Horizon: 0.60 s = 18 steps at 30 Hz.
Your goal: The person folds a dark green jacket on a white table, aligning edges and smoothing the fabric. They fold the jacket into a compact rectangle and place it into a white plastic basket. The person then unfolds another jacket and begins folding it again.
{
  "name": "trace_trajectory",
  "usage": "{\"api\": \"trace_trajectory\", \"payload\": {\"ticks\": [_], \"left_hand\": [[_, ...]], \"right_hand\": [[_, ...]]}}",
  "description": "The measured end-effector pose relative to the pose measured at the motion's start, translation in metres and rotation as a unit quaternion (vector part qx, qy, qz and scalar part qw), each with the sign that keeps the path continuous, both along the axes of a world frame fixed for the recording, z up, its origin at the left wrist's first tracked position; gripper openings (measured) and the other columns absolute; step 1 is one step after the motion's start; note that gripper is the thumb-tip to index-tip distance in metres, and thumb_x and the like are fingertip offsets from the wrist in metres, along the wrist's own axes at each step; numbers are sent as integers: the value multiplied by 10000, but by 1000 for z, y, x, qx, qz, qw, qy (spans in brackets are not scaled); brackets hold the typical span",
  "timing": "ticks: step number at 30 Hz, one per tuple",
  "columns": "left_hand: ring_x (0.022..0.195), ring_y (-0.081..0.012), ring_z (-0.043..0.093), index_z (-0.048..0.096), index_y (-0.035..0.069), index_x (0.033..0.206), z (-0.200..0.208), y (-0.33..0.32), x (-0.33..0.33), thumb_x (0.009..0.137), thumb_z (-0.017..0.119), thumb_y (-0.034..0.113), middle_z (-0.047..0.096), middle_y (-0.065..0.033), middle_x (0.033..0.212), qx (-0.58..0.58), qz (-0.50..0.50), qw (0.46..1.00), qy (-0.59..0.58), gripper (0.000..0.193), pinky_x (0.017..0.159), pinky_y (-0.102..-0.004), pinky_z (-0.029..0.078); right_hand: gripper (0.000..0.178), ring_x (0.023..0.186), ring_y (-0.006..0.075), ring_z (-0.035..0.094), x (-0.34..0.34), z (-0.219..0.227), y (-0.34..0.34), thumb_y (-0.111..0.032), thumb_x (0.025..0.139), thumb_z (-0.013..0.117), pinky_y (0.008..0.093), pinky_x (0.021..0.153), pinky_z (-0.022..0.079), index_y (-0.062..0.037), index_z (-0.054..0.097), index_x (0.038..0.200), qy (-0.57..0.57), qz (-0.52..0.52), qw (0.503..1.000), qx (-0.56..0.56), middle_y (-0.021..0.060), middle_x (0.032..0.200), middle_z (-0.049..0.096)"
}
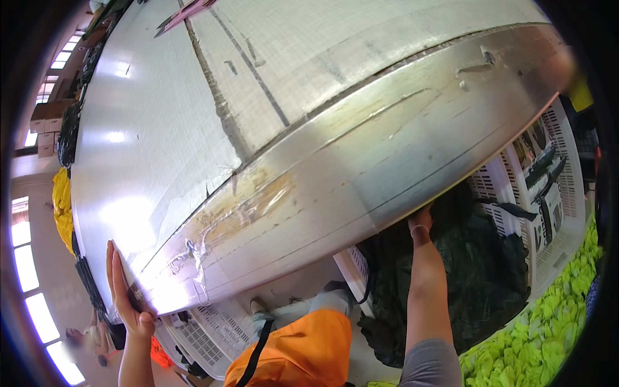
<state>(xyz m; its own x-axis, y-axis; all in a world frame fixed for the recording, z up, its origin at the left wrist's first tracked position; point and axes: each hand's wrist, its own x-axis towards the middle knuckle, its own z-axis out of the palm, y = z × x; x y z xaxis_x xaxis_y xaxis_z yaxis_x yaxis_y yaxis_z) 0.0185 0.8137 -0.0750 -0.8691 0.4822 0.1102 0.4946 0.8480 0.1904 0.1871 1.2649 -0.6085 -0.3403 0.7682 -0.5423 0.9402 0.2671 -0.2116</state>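
A large worktable (148, 161) with a pale top and a worn, taped front strip fills most of the view. My left hand (127, 293) rests at its near left corner, fingers stretched straight up along the edge and holding nothing. My right arm reaches under the front edge, where only the wrist and a bit of my right hand (421, 222) show. The fingers are hidden by the table. Below and beside that arm, dark fabric (477, 284) lies bunched in a white plastic basket (353, 274).
Pink-handled scissors (187, 14) lie at the far side of the tabletop. More white slotted baskets (222, 326) stand under the table. Neon yellow fabric (535, 342) is heaped at the lower right. Yellow cloth (62, 206) hangs beyond the left edge, and another person (93, 338) is farther off.
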Motion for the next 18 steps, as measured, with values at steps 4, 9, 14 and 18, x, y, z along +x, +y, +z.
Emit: {"api": "trace_trajectory", "payload": {"ticks": [4, 9, 14, 18], "left_hand": [[1394, -374, 250, 338, -33, 1419, 0, 6, -5, 783, 377, 803, 267, -275, 1480, 19, -14, 1000, -4, 1051, 1119, -472, 199], [1386, -373, 265, 365, -7, 1413, 3, -4, 6, 831, 433, 701, 291, -239, 1484, -6, -22, 1000, 10, 919, 1118, -476, 202], [1399, -372, 237, 334, 47, 1439, 18, -3, 10, 768, 637, 456, 280, -187, 1507, -32, -37, 998, 25, 843, 1128, -501, 161], [1424, -329, 184, 214, 7, 1474, 23, 5, 30, 810, 575, 617, 236, -206, 1521, 217, -58, 956, -190, 971, 1144, -441, 137]], "right_hand": [[470, 1052, 419, 570, 44, 4, -8, -162, 782, 550, 468, 885, 465, -33, 539, 1234, 207, 15, 974, -89, 284, 1076, 616], [349, 913, 331, 639, 101, 177, -23, -173, 855, 562, 379, 812, 486, 5, 587, 1154, 286, -91, 939, -165, 216, 991, 662], [307, 858, 268, 642, 124, 437, -68, -201, 931, 545, 349, 756, 481, 46, 593, 1108, 423, -84, 900, -59, 194, 927, 663], [225, 616, 284, 610, 104, 609, -159, -157, 891, 585, 350, 584, 493, -1, 624, 1048, 455, 170, 874, -14, 136, 768, 641]]}}
